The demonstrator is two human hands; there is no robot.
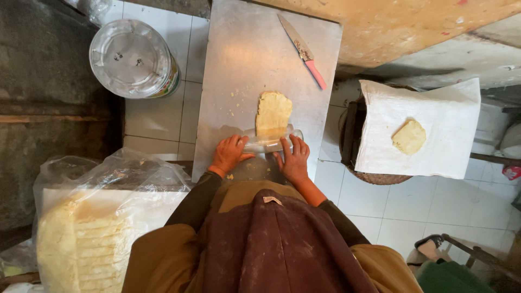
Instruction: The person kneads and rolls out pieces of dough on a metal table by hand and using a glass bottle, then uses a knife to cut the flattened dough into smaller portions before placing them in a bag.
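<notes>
One grey metal work board (pixel 244 59), the landmark. On it: one clear glass cylinder used as a roller (pixel 269 142), long axis crosswise, at the near edge; one flattened pale dough strip (pixel 273 111), long axis running away from the person, its near end under the roller. Left hand (pixel 229 153) and right hand (pixel 293 159), fingers spread, press the roller's ends. One pink-handled knife (pixel 303 50) at the far right corner. One round dough piece (pixel 409 137) on white cloth (pixel 434 108), right of the board.

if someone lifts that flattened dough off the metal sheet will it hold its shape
Probably not: the dough looks thin and soft, so it would likely droop. Its ragged edges and nearby crumbs suggest it may tear. The clear glass lying on its side under both hands would probably roll.
</notes>
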